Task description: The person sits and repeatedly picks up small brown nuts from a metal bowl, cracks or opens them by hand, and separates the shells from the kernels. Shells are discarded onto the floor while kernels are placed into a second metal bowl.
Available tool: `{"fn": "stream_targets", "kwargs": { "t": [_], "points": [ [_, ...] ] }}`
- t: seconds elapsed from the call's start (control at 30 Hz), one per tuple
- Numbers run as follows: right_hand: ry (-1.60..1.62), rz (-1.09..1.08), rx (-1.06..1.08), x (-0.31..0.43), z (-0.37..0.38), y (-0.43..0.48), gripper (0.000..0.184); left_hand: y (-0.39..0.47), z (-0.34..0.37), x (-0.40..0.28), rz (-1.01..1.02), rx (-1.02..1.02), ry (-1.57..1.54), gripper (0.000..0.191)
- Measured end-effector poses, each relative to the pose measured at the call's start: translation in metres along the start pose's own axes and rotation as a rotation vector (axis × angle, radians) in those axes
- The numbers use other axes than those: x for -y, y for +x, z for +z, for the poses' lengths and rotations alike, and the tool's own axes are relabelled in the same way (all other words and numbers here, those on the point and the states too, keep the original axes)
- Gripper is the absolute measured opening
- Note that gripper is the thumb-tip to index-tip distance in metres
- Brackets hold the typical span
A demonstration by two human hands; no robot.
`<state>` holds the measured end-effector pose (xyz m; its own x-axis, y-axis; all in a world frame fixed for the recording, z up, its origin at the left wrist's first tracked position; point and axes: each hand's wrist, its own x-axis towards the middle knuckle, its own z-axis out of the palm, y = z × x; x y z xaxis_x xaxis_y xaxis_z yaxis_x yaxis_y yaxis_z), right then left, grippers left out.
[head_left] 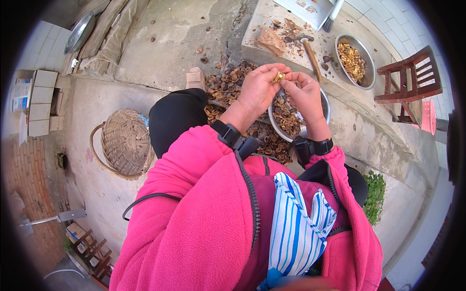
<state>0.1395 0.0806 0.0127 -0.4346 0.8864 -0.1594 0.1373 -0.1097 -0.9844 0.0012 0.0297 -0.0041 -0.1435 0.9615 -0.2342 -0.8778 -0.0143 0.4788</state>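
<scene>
My left hand [257, 85] and my right hand [303, 95] meet in front of me, their fingertips pinching a pale walnut piece [278, 77] between them. Fingers cover part of it. Beneath my right hand is a metal basin [327, 105] that holds cracked walnut shells [287, 118]; my hand and forearm hide part of its rim. A heap of brown walnut shells [227, 85] covers the ground under and beside my left forearm. Up on the concrete ledge [336, 78], a second metal bowl [372, 78] contains golden walnut kernels [351, 62].
A hammer with a wooden handle [312, 60], a brick [271, 42] and shell bits lie on the ledge. Behind them are a dustpan [309, 12] and a brush [329, 22]. A wooden chair [409, 82] stands at right, a wicker basket [125, 143] at left.
</scene>
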Motion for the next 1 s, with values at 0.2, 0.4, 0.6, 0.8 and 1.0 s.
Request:
{"fn": "stream_targets", "kwargs": {
  "t": [0.2, 0.4, 0.6, 0.8, 1.0],
  "points": [
    [0.025, 0.001, -0.016, 0.004, -0.001, 0.0, 0.015, -0.001, 0.003, 0.0, -0.007, -0.006, -0.046, 0.028],
    [0.27, -0.095, -0.017, 0.014, -0.03, 0.013, 0.009, -0.003, 0.007, -0.002, -0.02, -0.009, -0.128, 0.027],
    [0.366, -0.117, -0.461, 0.054, -0.114, 0.063, 0.016, -0.003, 0.002, -0.005, 0.006, -0.129, 0.092, 0.024],
    [0.683, 0.087, -0.086, 0.004, -0.087, 0.046, 0.034, 0.005, 0.0, -0.003, 0.15, -0.479, 0.702, 0.02],
    [0.514, -0.122, 0.099, 0.0, -0.014, 0.012, 0.028, -0.004, 0.004, -0.005, -0.221, -0.089, 0.27, 0.028]
  ]
}}
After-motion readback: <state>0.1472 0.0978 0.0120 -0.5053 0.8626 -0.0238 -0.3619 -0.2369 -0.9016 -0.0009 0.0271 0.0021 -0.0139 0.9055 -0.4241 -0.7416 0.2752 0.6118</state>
